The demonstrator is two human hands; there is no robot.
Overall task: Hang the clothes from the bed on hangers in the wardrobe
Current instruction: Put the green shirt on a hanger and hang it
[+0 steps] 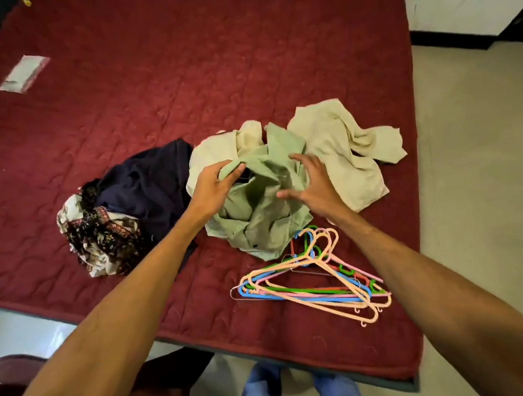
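Maroon quilted bed [178,93] fills most of the view; its far-left corner is cut off and only pale floor [477,175] shows to the right.

- Green shirt [269,226] is crumpled mid-bed, near the front edge. Sleeves and front can't be sorted out. The heap runs roughly far-to-near, with no clear pointing end.
- Left hand [212,188]: grip clamped on a fold at the shirt's far-left top. There is a dark patch under the thumb; I can't tell what it is.
- Right hand [315,187]: grip apart, fingers spread over the shirt's right side. Touching or just above, can't tell.
- Cream garment [203,152] is mostly buried under the green shirt.
- Beige garment [342,153] lies to the right, touching the heap.
- Navy garment [149,183] is on the left, partly hidden by the left forearm, and overlaps a patterned cloth [99,237].
- Hangers [314,284] are stacked just in front of the shirt. Their bars run left to lower right and the hooks point at the shirt. The count is unclear, and the right forearm covers one end.
- Packet [23,74] at far left is blurred.
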